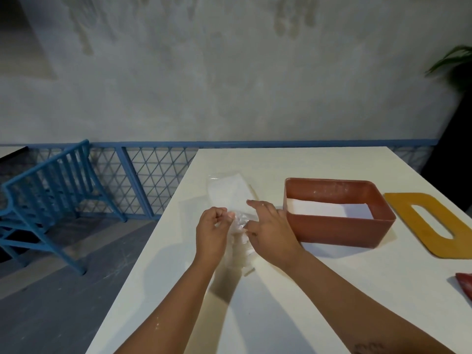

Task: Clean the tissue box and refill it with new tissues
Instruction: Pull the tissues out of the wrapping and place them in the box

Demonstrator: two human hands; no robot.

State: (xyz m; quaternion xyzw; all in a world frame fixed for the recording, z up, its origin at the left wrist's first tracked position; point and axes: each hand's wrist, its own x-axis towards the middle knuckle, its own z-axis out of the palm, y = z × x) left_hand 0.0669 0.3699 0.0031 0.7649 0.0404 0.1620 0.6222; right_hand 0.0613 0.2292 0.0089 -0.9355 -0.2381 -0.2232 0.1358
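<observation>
Nearest us, our forearms reach over the smooth white table (319,297), where the rigid terracotta tissue box (339,227) stands open just right of our hands, white tissues already lying flat inside, and its stiff mustard lid (411,208) with an oval slot lies flat beyond. Between our hands sits the clear tissue packet (231,194), which we judge light, soft and slippery. Our left hand (213,232) pinches its crinkled near end while our right hand (268,227) presses on it, forefinger extended.
</observation>
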